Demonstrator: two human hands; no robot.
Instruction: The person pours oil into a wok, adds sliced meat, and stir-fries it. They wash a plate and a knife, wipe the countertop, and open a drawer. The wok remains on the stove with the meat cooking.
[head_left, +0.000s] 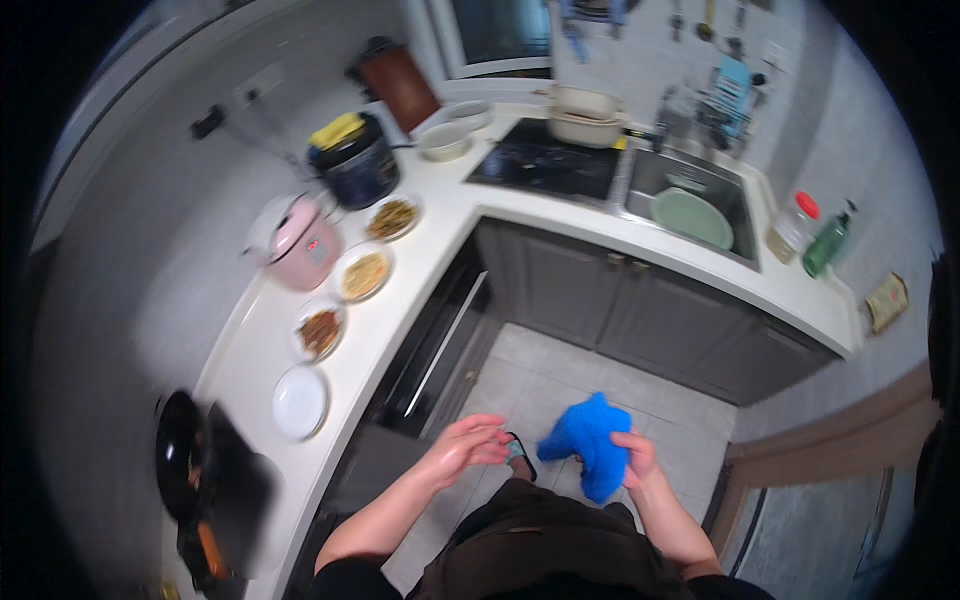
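A bright blue cloth (592, 442) hangs bunched from my right hand (640, 459), its thumb pressed on the near right edge. My left hand (466, 450) is held apart from the cloth, fingers spread a little and nothing in them. Both hands are above the tiled floor, in front of my body. To the left, on the white countertop (390, 322), stands a white plate (300, 403) that carries no food. Beyond it in a row are a plate of dark brown food (319, 334), a plate of pale shredded food (364, 274) and a plate of green food (392, 219).
A black frying pan (178, 457) lies at the far left of the counter. Behind the plates stand a pink rice cooker (304, 244) and a dark cooker (352, 165) topped with a yellow cloth. Along the back are a black cooktop (551, 161) and a sink (641, 187) holding a green basin (690, 217).
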